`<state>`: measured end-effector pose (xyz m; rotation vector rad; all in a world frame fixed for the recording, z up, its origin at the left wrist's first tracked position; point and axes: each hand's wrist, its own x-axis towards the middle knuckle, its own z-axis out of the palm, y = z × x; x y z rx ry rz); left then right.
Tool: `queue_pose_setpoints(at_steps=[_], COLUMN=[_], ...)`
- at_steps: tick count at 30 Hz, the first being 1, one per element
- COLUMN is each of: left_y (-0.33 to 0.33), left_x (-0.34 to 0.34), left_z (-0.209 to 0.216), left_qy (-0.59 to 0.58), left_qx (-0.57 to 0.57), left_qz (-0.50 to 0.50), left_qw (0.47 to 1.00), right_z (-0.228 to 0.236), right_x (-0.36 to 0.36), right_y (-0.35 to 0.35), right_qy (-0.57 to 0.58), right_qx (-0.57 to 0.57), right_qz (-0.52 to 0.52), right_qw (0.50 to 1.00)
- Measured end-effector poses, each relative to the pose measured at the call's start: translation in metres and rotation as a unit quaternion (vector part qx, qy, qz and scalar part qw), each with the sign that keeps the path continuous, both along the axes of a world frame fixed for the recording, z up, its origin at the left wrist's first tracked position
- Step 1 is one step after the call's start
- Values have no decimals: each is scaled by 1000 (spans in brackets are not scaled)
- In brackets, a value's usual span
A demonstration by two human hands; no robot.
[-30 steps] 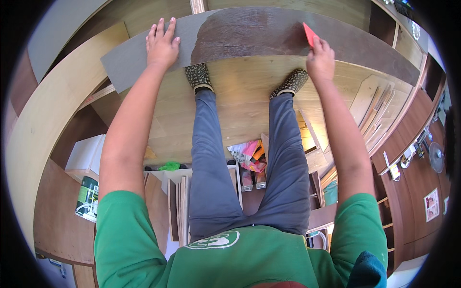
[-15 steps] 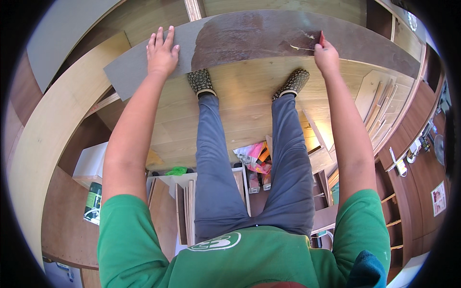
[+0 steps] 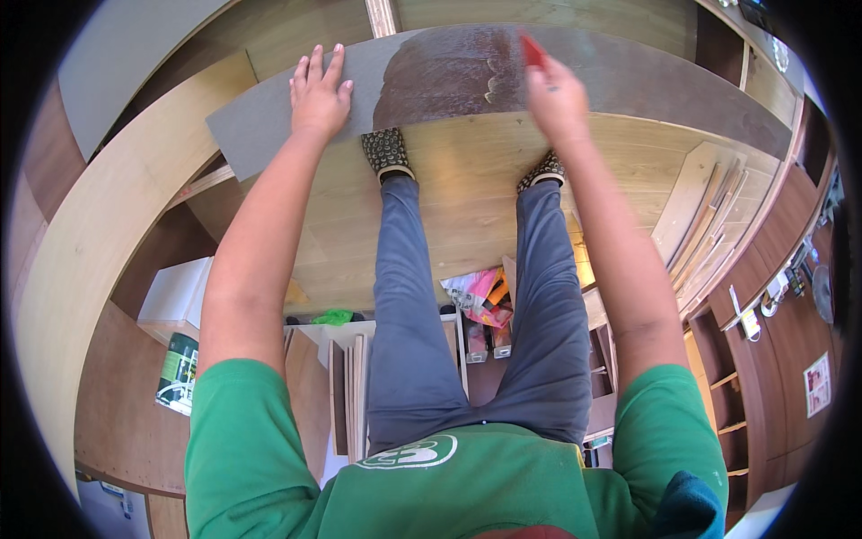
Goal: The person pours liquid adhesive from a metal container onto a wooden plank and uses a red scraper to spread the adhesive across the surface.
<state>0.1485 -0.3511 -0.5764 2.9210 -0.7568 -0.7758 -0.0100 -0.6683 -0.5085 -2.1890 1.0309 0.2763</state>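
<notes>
A long grey board lies across the wooden floor in front of my feet; its middle and right part is coated dark brown and glossy. My left hand rests flat, fingers spread, on the bare grey part near the board's left end. My right hand holds a small red spreader against the dark coating near the board's middle. The hand is blurred by motion. My feet in patterned shoes stand just behind the board.
Stacked wooden strips lie on the floor at the right. A colourful bag, a green item and upright panels sit behind my legs. Curved plywood walls and brown shelving surround the floor.
My right hand with the red spreader has swept left along the board, from its right part toward the middle. My left hand stays pressed on the grey end.
</notes>
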Motion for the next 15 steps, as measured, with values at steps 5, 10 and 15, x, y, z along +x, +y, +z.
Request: queue_pose_setpoints(at_steps=[5, 10, 15], left_y=[-2, -9, -1], left_x=[-1, 1, -2], left_z=[0, 4, 2], left_qy=[-10, 12, 10], left_qx=[1, 28, 28], left_qz=[4, 5, 12], left_qw=[1000, 1000, 999], right_z=[-26, -52, 13], right_x=[-59, -105, -64], right_y=[-110, -89, 11], right_qy=[48, 138, 35], right_qx=[-272, -279, -122], right_qz=[70, 166, 262], right_qw=[958, 935, 957])
